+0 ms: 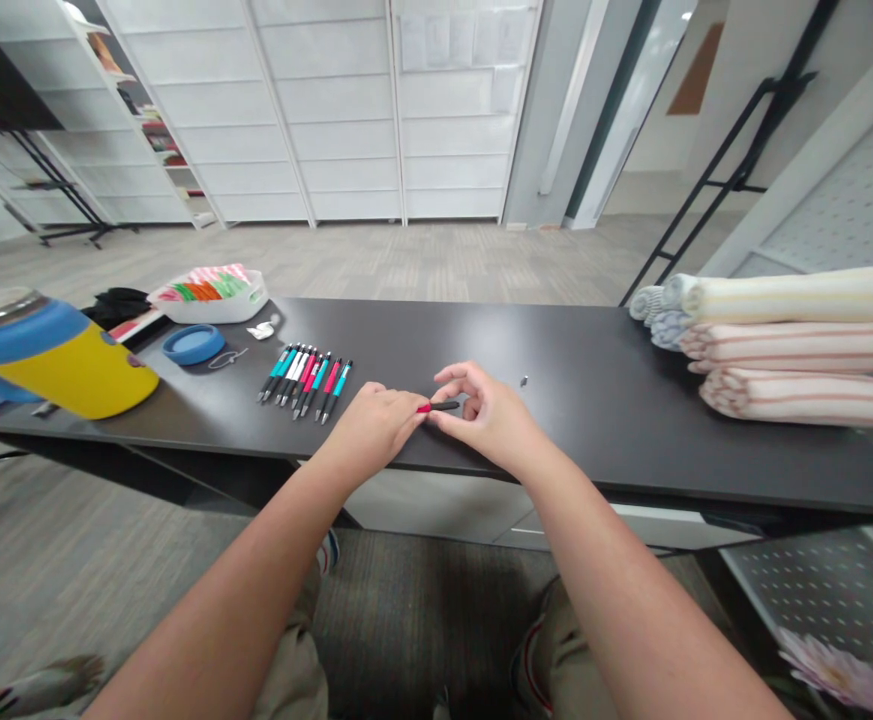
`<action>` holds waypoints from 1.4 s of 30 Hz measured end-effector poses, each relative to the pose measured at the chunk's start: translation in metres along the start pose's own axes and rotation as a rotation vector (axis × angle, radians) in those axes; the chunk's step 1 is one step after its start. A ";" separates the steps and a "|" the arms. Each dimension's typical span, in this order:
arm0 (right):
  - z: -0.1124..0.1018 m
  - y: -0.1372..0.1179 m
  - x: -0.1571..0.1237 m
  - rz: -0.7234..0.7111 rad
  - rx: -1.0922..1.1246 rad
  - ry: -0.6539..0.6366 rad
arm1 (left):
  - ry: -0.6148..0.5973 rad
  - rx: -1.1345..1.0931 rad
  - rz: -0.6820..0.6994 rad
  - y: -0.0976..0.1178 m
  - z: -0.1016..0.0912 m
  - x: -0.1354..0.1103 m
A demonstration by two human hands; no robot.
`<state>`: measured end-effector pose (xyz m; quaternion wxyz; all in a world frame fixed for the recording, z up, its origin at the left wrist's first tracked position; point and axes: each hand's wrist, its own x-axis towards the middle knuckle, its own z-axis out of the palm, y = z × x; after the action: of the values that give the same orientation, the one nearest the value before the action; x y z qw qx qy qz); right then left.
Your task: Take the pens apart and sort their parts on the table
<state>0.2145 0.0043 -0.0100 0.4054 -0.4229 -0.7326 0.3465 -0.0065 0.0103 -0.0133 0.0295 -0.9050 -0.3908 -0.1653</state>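
Pale panelled cabinets [323,110] stand along the far side of the room, beyond a carpeted floor [421,262], and a dark surface [586,420] runs across the head view in front of the person. Near the middle of its front edge is a red-and-black pen [445,406], held between the two hands. Its long axis lies left to right, roughly in line with that front edge and close to level; the red part is at the left, and the black end points right, into the curve of the right hand [497,415]. The left hand [380,425] is closed on the red part, its fingertips hiding that end. The right hand has thumb and fingers curled around the black end with a gap between them; whether they press on it cannot be told. The hands are close together, nearly meeting at the pen.

Left of them, a row of pens [305,380] in teal, white and red lies side by side, slanting, black ends toward the person. A small piece [524,381] lies beyond the right hand. Rolled cloths [803,345] are stacked far right; a yellow-and-blue container [83,365] stands far left.
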 end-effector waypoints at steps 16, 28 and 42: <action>-0.064 0.036 -0.016 0.349 -0.959 0.271 | -0.004 -0.001 -0.025 0.005 -0.003 0.002; -0.056 0.028 -0.011 0.266 -0.594 0.275 | 0.018 -0.010 -0.043 0.008 -0.006 0.001; -0.020 0.014 -0.011 0.155 -0.049 0.090 | -0.023 -0.006 -0.057 0.006 -0.004 0.001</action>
<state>0.2401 0.0033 -0.0162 0.3993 -0.5031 -0.6871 0.3396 -0.0028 0.0063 -0.0085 0.0178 -0.8954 -0.4162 -0.1568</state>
